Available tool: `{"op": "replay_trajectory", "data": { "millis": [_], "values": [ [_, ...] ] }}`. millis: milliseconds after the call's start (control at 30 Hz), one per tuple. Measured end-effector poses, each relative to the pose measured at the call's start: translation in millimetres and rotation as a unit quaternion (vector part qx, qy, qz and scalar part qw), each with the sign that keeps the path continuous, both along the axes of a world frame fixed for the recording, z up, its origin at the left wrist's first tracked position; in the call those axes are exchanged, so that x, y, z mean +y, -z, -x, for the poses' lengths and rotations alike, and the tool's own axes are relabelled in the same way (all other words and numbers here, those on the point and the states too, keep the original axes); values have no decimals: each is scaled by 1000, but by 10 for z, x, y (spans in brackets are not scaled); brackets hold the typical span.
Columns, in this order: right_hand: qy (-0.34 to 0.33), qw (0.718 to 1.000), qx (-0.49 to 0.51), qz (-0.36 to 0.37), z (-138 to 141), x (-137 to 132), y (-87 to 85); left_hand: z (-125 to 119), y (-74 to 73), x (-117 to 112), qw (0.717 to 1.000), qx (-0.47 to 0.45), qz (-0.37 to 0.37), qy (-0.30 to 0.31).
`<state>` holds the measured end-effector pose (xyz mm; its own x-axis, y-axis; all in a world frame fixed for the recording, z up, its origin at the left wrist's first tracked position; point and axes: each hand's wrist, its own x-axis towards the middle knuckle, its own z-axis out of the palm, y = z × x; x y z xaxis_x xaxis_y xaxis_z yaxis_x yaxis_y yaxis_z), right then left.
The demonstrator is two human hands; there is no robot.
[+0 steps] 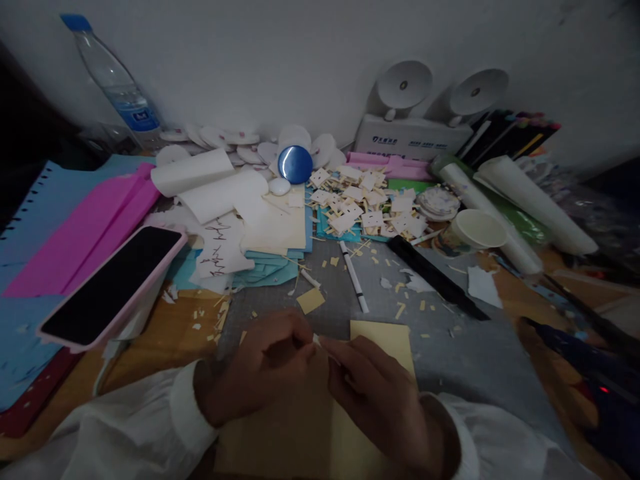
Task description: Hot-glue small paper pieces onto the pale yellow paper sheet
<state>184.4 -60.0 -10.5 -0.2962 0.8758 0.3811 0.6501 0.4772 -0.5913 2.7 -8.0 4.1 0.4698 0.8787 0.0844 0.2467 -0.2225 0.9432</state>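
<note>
My left hand [260, 367] and my right hand [375, 393] meet at the fingertips over a pale yellow sheet of paper [387, 337] lying on a grey cutting mat [450, 353]. Both hands pinch a tiny pale scrap [317, 340] between their fingers; it is too small to name. White sleeves cover both wrists. Yellow paper snippets lie scattered on the mat just beyond the hands.
A phone in a pink case [113, 283] lies left on blue and pink paper. A pile of small cut cards [360, 203], a blue round badge [295, 164], a white pen [354, 277], a black ruler [435, 277], a paper cup [473, 233], paper rolls [535, 193] and a water bottle [117, 83] crowd the back.
</note>
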Motion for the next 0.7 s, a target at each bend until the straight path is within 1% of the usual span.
{"op": "replay_trajectory", "data": {
  "millis": [133, 333, 433, 500, 600, 700],
  "values": [
    [-9, 1000, 5, 12, -6, 1, -1, -1, -1, 5, 1000, -5, -2, 0],
    [-8, 1000, 7, -24, -4, 8, 4, -8, -53, 15, 1000, 2, 17, 6],
    [-6, 999, -5, -40, 1, 12, -4, 0, -57, 17, 1000, -11, 21, 10],
    [-9, 999, -8, -38, 4, 17, -14, 9, -50, 17, 999, -23, 24, 18],
    [-18, 999, -5, -36, 7, 21, -28, 11, -41, 16, 999, -32, 20, 21],
    [-26, 999, -16, -45, 6, 15, -26, -4, -40, 12, 1000, -29, 1, 6]
  ]
}}
